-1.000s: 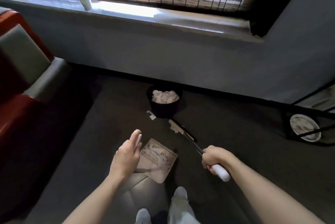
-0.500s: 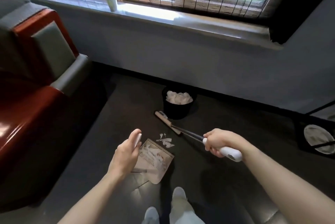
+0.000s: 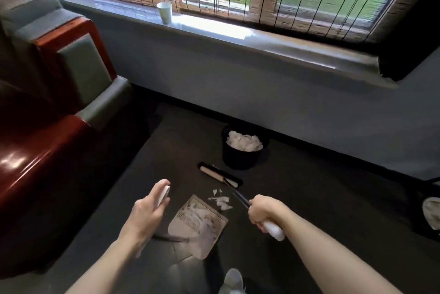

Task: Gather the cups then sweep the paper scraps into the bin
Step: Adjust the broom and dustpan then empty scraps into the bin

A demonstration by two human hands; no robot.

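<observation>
My left hand (image 3: pixel 146 214) grips the white handle of a beige dustpan (image 3: pixel 198 225) that rests on the dark floor and holds white paper scraps. My right hand (image 3: pixel 265 212) is closed on the white handle of a small broom; its brush head (image 3: pixel 217 174) lies on the floor between the dustpan and the bin. A small pile of loose scraps (image 3: pixel 220 199) sits just past the dustpan's lip. The black bin (image 3: pixel 242 159) stands against the wall, heaped with white paper. A white paper cup (image 3: pixel 164 12) stands upright on the window sill.
A red and grey armchair (image 3: pixel 59 93) fills the left side. The grey wall and window sill (image 3: pixel 285 46) run across the back. At the right edge, a black frame with a white round thing (image 3: pixel 432 210) stands on the floor. My shoe (image 3: pixel 233 280) is below the dustpan.
The view has swung left and up, bringing the cup and armchair further in. The brush head has swept left from beside the bin, and the scraps now lie by the dustpan's lip.
</observation>
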